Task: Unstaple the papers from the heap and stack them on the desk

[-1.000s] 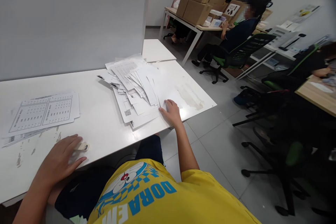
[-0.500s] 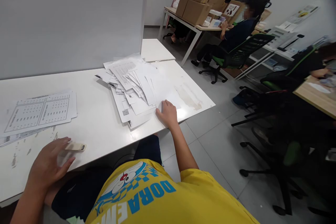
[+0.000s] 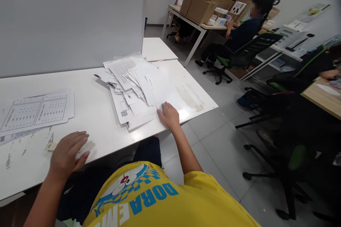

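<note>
My left hand (image 3: 68,153) hovers over the front edge of the white table, palm down, thumb apart from the fingers, holding nothing. Just behind its wrist side, a small cream-coloured object (image 3: 50,147) lies on the table, partly hidden by the hand; its kind I cannot make out. My right hand (image 3: 169,115) rests on the table's front edge with fingers stretched out, at the right side of a messy pile of printed paper sheets (image 3: 141,110). A second stack of printed sheets (image 3: 39,111) lies at the left.
A grey partition (image 3: 71,17) stands along the table's back. The white table (image 3: 90,99) ends at a corner on the right. Beyond it are office chairs (image 3: 239,51), a seated person (image 3: 245,32), cardboard boxes (image 3: 204,1) on another desk, and a second person at the far right.
My left hand has moved right, past the cream object, which now shows on the hand's left side. My right hand has stayed beside the paper pile. The view has shifted slightly.
</note>
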A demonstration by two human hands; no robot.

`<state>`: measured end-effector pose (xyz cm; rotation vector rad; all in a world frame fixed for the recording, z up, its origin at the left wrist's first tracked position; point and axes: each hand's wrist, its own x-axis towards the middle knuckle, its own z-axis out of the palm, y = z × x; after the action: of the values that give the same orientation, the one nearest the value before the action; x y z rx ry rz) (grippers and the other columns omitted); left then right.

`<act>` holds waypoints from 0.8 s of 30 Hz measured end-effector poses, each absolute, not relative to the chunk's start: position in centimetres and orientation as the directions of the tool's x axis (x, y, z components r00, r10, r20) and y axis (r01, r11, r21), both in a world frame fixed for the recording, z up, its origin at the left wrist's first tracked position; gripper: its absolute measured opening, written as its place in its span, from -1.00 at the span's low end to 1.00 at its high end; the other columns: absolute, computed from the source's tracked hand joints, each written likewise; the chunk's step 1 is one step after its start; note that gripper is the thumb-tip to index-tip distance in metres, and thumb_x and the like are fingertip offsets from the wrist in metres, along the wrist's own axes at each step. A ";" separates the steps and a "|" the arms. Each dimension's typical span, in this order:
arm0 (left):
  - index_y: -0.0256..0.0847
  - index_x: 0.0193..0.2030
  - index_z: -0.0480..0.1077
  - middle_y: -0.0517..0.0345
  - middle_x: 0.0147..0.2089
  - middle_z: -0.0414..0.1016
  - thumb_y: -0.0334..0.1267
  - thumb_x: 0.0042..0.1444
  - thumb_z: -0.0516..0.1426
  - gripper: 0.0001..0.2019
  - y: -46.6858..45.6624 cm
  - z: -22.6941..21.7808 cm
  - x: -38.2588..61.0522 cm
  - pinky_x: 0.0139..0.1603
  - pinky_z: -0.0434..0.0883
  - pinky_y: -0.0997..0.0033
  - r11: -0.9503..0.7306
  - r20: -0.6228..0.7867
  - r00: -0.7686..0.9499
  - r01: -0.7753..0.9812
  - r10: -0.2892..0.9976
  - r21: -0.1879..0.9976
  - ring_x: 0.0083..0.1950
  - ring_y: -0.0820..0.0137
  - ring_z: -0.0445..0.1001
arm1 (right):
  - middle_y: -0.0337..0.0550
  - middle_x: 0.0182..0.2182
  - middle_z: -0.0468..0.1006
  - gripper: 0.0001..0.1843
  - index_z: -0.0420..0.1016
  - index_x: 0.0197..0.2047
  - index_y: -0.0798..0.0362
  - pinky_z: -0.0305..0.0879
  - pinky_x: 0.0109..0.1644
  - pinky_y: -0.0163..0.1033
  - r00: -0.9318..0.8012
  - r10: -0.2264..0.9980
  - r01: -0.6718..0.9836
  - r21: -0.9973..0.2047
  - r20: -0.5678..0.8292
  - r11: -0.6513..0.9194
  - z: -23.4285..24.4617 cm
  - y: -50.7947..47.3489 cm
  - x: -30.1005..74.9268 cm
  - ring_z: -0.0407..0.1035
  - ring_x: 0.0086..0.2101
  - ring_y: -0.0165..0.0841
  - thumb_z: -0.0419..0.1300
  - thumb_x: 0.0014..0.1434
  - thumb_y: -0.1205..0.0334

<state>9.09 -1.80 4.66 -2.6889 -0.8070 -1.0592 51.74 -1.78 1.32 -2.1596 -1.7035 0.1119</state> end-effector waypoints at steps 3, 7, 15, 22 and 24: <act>-0.05 0.16 0.26 -0.04 -0.04 0.59 -0.39 0.06 0.17 -0.50 -1.6 4.4 12.8 0.02 0.54 0.03 -0.897 0.711 0.615 0.439 0.341 0.051 0.06 0.13 0.57 | 0.17 0.24 0.42 -0.54 0.43 0.18 0.15 0.24 0.27 0.03 0.238 0.956 0.921 -0.351 0.169 -0.167 1.9 -1.7 52.2 0.28 0.24 -0.05 0.07 0.34 0.06; -0.04 0.06 0.39 0.03 -0.10 0.62 -0.37 0.11 0.14 -0.64 -2.0 4.0 18.3 0.00 0.54 0.10 -0.933 0.721 0.609 0.324 0.331 0.154 0.00 0.18 0.60 | 0.18 0.23 0.43 -0.58 0.46 0.14 0.17 0.26 0.25 0.01 0.228 0.956 0.927 -0.342 0.187 -0.154 2.0 -1.7 52.2 0.30 0.23 -0.06 0.07 0.33 0.13; -0.08 0.02 0.47 -0.03 0.17 0.49 -0.16 0.21 0.16 -0.75 -0.6 5.8 33.8 0.32 0.31 0.09 0.065 -0.074 0.435 0.035 0.897 0.997 0.26 0.16 0.40 | 0.05 0.16 0.52 -0.65 0.48 0.08 0.09 0.30 0.21 -0.05 0.323 0.910 0.866 -0.469 0.259 -0.174 1.3 -1.8 52.4 0.39 0.16 -0.14 0.07 0.32 0.14; -0.22 -0.01 0.34 -0.21 0.07 0.48 -0.14 0.11 0.27 -0.63 1.9 3.8 39.8 0.22 0.40 0.12 0.434 -0.354 0.382 -0.144 0.853 0.889 0.12 0.21 0.51 | -0.01 0.12 0.56 -0.63 0.47 0.11 0.08 0.29 0.22 -0.12 0.343 0.905 0.783 -0.609 0.251 -0.128 1.2 -1.8 53.5 0.43 0.13 -0.22 0.03 0.35 0.12; -0.23 -0.08 0.34 -0.14 -0.09 0.52 -0.12 0.12 0.26 -0.68 1.9 3.3 40.4 0.08 0.46 0.17 0.431 -0.354 0.364 -0.152 0.861 0.890 -0.07 0.28 0.56 | 0.00 0.11 0.56 -0.64 0.49 0.07 0.09 0.28 0.23 -0.13 0.321 0.904 0.777 -0.625 0.283 -0.080 1.1 -1.8 53.6 0.41 0.12 -0.22 0.04 0.34 0.12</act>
<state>40.38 1.90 3.29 -2.7590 -3.0287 -2.4116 53.61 -1.84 1.11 -1.8824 -1.4860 0.2292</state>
